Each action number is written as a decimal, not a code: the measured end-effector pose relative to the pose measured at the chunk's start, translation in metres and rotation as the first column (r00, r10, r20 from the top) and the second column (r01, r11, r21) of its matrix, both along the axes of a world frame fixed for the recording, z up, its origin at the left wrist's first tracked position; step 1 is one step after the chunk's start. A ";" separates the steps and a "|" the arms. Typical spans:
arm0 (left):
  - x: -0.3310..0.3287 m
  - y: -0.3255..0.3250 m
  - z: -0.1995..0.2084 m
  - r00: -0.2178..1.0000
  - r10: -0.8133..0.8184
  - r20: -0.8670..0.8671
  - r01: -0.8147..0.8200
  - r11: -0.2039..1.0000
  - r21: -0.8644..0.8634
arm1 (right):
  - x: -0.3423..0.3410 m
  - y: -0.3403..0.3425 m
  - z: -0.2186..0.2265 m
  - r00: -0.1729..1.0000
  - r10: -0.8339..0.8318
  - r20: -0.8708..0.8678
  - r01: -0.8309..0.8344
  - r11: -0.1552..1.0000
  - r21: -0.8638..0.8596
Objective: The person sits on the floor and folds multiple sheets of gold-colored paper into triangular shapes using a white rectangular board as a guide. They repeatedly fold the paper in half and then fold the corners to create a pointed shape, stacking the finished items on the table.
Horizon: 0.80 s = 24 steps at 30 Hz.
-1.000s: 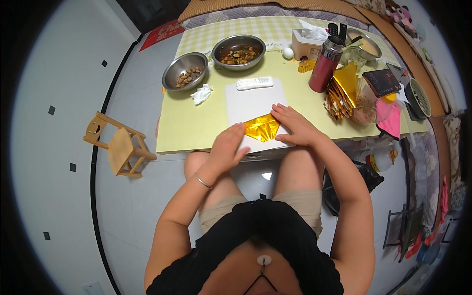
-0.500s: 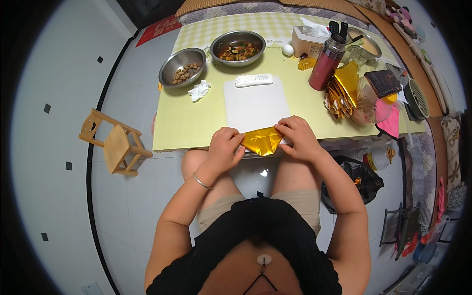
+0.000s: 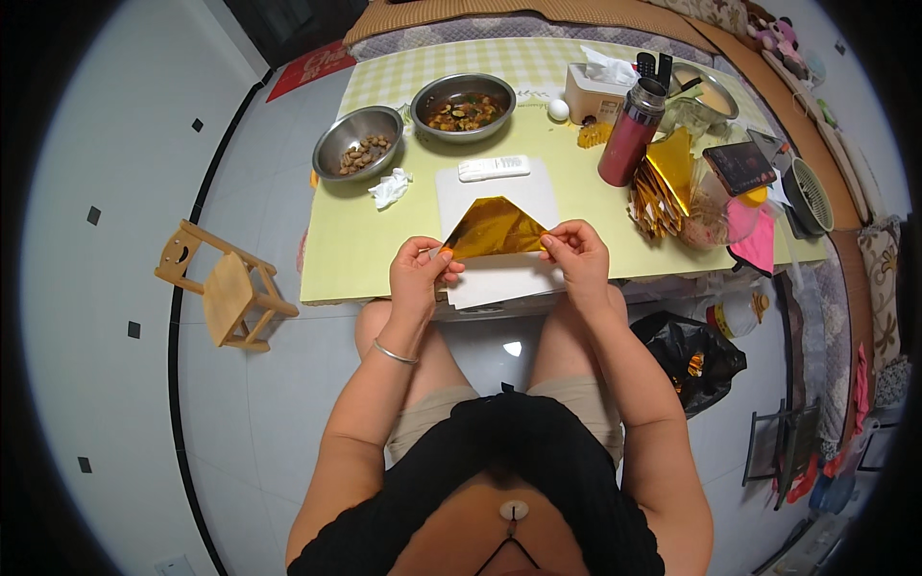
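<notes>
A folded piece of gold foil paper point(image 3: 495, 228), shaped like a trapezoid with its narrow side away from me, is stretched between my hands. My left hand point(image 3: 420, 272) pinches its left corner, and my right hand point(image 3: 578, 257) pinches the right one. Beneath it lies a white board point(image 3: 504, 283) at the table's near edge. Across the board's far end rests a white oblong object point(image 3: 495, 169). To the right, a stack of folded gold foil paper point(image 3: 663, 187) leans by a red thermos point(image 3: 634, 134).
Two metal bowls, one with nuts point(image 3: 332, 134) and one with food in liquid point(image 3: 423, 120), stand at the far left beside a crumpled tissue point(image 3: 391, 189). A tissue box point(image 3: 588, 94) and egg point(image 3: 558, 110) sit at the back. A black bag point(image 3: 706, 374) lies on the floor right.
The gold paper has swung up from pointing toward me to spreading away from me over the board. Both hands have shifted with it, now pinching its two lower corners.
</notes>
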<state>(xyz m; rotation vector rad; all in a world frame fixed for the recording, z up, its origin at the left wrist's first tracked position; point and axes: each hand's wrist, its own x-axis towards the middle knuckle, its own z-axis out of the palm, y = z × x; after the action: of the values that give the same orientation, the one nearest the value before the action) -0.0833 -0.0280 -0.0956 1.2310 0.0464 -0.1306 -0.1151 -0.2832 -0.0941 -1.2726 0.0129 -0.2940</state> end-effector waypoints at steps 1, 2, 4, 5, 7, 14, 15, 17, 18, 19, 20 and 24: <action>-0.002 -0.001 0.003 1.000 0.016 -0.011 -0.016 1.000 0.000 | -0.001 0.002 0.000 1.000 -0.004 0.009 0.004 1.000 0.012; -0.003 -0.002 0.005 0.999 0.033 -0.023 -0.033 0.999 0.000 | -0.001 0.004 0.001 1.000 -0.007 0.018 0.007 1.000 0.025; -0.002 0.002 0.003 0.999 0.039 -0.020 -0.039 0.999 -0.028 | -0.002 0.006 0.001 0.999 -0.008 0.033 0.008 1.000 0.027; -0.002 0.004 0.002 0.999 0.041 -0.019 -0.042 0.998 -0.043 | -0.003 0.007 0.001 0.999 -0.006 0.039 0.005 1.000 0.017; -0.002 0.005 0.000 0.999 0.047 0.020 -0.046 0.997 -0.065 | -0.005 0.009 0.001 0.998 -0.008 0.054 0.008 1.000 -0.005; -0.003 0.008 0.002 0.996 0.022 0.084 -0.013 0.994 -0.106 | -0.012 0.008 0.001 0.997 -0.030 0.068 0.036 0.996 -0.079; -0.003 0.007 0.001 0.995 0.027 0.099 -0.018 0.996 -0.092 | -0.013 0.008 0.001 0.996 -0.033 0.078 0.041 0.995 -0.095; -0.004 0.006 -0.001 0.990 0.042 0.131 -0.034 0.997 -0.063 | -0.013 0.009 -0.001 0.992 -0.042 0.117 0.052 0.995 -0.084; -0.004 0.006 0.000 0.990 0.047 0.134 -0.041 0.998 -0.046 | -0.013 0.009 -0.002 0.990 -0.046 0.136 0.057 0.995 -0.079; -0.005 0.007 0.001 0.989 0.052 0.137 -0.049 0.998 -0.028 | -0.014 0.011 0.004 0.993 -0.054 0.106 0.059 0.997 -0.045; -0.006 0.008 0.002 0.989 0.058 0.140 -0.057 0.998 -0.010 | -0.016 0.014 0.013 0.995 -0.062 0.075 0.063 0.998 -0.011; -0.009 0.009 0.009 0.986 0.046 0.159 -0.048 0.999 0.007 | -0.014 -0.004 0.018 0.973 0.113 -0.201 -0.121 0.992 -0.026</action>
<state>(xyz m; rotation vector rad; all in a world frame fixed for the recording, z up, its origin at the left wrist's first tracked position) -0.0920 -0.0187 -0.0870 1.2465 -0.0626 0.0092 -0.1296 -0.2872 -0.0764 -1.3314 0.1037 -0.0644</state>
